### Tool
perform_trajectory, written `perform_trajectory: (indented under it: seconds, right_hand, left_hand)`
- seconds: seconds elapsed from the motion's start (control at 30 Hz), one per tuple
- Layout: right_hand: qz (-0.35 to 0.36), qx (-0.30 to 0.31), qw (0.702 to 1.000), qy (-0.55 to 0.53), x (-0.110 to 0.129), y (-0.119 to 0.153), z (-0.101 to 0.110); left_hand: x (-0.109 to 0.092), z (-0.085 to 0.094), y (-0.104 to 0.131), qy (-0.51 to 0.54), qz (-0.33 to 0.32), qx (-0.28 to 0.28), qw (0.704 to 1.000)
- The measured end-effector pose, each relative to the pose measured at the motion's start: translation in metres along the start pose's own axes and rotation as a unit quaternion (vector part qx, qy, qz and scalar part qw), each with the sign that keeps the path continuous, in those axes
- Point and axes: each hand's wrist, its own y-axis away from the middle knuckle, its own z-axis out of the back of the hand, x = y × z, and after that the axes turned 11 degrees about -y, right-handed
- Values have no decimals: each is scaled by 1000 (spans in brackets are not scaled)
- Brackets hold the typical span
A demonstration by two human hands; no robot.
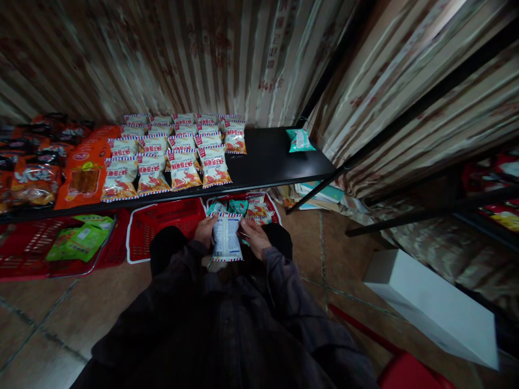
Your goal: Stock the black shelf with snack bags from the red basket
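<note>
A white snack bag with striped edges hangs between my two hands, its printed back facing up. My left hand pinches its left side near the top, and my right hand holds its right side. Just beyond lies a red basket with teal bags and a white-and-orange bag inside. Several rows of white-and-orange snack bags stand on the black shelf. One teal bag lies alone toward the shelf's right end.
Orange bags and dark bags fill the shelf's left. Below are a red basket and another with green bags. A white box, red object and black frame bars are at right.
</note>
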Motion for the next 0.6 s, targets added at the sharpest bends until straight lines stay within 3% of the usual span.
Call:
perform_trajectory:
  seconds: [0.13,0.3,0.5,0.6]
  right_hand:
    - [-23,-26,999,-1,4,-14,-9]
    - [-5,-73,997,-23,8,-27,-10]
    - [28,-104,993,-45,22,-35,-7]
    - [44,-102,993,-40,27,-36,-7]
  left_hand:
    - [-1,-4,4,-1,8,42,999]
    - [-11,2,15,-41,34,63,997]
    - [-9,7,40,-36,79,154,984]
    - [-8,4,52,-23,64,176,982]
